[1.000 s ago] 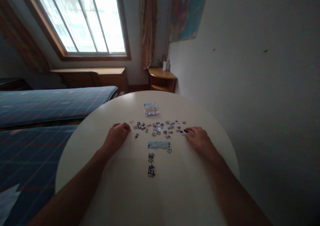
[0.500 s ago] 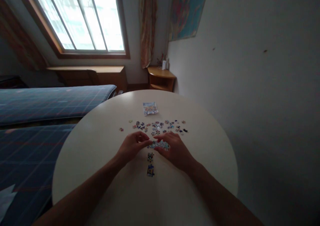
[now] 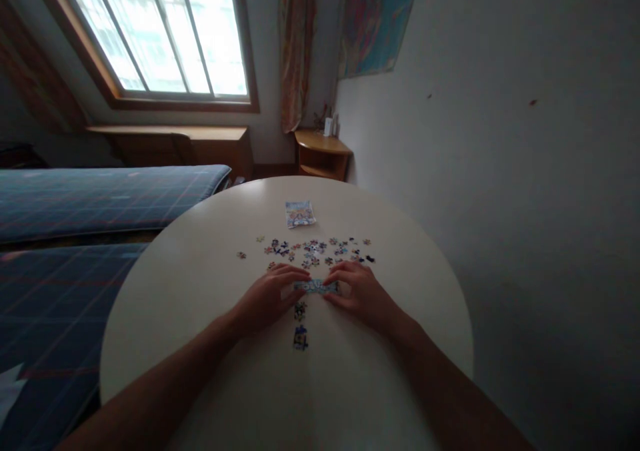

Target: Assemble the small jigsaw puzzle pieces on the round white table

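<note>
A joined strip of jigsaw puzzle pieces [image 3: 316, 286], pale blue and white, lies flat on the round table [image 3: 210, 238]. My left hand [image 3: 273, 292] grips its left end between thumb and fingers. At the other end, my right hand [image 3: 356, 291] has its thumb on the near edge and its fingers on the far edge. Just below the strip lies a small dark puzzle piece [image 3: 300, 311], and nearer me is a joined blue and yellow puzzle section [image 3: 301, 338]. Loose puzzle pieces [image 3: 314, 246] are scattered beyond my hands.
A printed picture sheet [image 3: 300, 214] lies toward the far side of the table. Plaid mattresses [image 3: 100, 198] stand along the left. On the right is a white wall [image 3: 450, 138]. A wooden corner shelf [image 3: 323, 143] stands behind the table.
My left hand has shifted from hovering with pinched fingers to the strip's left end. My right hand has moved slightly right and closed at the other end. The strip now shows more clearly.
</note>
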Motion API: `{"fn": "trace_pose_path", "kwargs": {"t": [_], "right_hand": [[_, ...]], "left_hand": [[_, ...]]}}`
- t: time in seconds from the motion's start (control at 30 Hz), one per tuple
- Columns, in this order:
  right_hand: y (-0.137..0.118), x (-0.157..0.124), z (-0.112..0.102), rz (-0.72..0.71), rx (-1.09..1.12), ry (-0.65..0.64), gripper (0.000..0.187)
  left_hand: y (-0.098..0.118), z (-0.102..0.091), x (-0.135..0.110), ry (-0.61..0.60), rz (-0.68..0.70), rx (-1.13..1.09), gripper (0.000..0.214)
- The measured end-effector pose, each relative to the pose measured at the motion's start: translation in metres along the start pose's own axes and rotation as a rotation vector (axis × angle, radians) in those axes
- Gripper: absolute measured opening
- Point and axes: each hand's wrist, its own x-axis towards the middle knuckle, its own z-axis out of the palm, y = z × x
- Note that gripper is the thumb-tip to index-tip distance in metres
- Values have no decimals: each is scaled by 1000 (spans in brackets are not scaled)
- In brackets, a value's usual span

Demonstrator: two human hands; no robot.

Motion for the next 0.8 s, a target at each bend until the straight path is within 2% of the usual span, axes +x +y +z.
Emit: {"fn": "trace_pose_path", "kwargs": {"t": [0.1, 0.23, 0.63, 0.8], "right_hand": [[1, -1, 0, 11, -8, -52, 17], [-2, -2, -2, 41, -3, -86, 20], [4, -6, -23, 52, 93, -214, 26], [7, -5, -26, 36, 124, -243, 25]], "left_hand": [[-4, 1, -2, -130, 136, 50, 27], [-2, 0, -4, -236, 218, 101, 35], [10, -1, -8, -331, 293, 236, 52], [16, -1, -9, -341, 357, 270, 50]]}}
